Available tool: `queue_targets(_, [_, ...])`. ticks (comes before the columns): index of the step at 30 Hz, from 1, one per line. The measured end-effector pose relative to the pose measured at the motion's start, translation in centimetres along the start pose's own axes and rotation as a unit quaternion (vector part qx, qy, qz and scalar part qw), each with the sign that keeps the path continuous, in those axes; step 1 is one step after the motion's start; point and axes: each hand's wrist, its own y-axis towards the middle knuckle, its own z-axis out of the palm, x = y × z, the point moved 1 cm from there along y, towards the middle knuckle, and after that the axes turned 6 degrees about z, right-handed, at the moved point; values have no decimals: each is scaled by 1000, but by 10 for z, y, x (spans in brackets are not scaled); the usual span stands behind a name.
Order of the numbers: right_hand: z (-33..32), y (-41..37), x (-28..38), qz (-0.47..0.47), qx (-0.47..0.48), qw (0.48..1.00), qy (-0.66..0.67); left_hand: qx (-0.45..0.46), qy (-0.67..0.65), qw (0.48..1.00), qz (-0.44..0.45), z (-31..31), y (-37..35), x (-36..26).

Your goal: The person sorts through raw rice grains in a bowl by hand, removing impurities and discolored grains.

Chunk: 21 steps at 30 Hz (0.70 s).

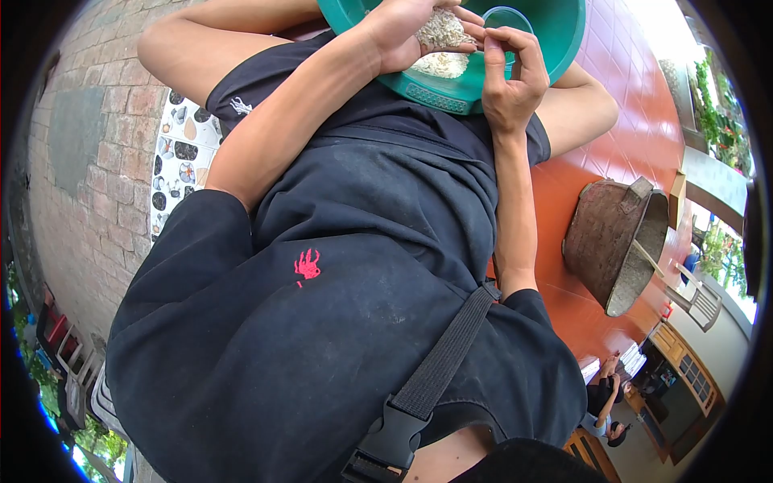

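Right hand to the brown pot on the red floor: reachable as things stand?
Probably yes. The right hand is busy over the green basin, fingers pinched, but the pot stands at that arm's side with only bare floor between.

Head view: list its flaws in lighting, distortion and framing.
Head view, distortion: strong fisheye, a black border eats the corners. Head view, light: the top right edge is blown out by sun; the dark shirt lies in even shade. Head view, framing: the left hand, closed on a pale clump, and the pinched right hand sit at the top edge over the green basin, cropped.
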Motion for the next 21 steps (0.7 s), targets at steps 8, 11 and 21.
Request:
queue_targets(8, [0,3,8,-85,34,988,-126,7,-12,1000,9,3,-3,-1])
queue_targets(11, [0,2,6,-67,57,985,-146,7,-11,1000,18,-6,4,4])
queue_targets(21, [5,1,3,-44,91,984,-147,-22,-9,998,53,-11,5,7])
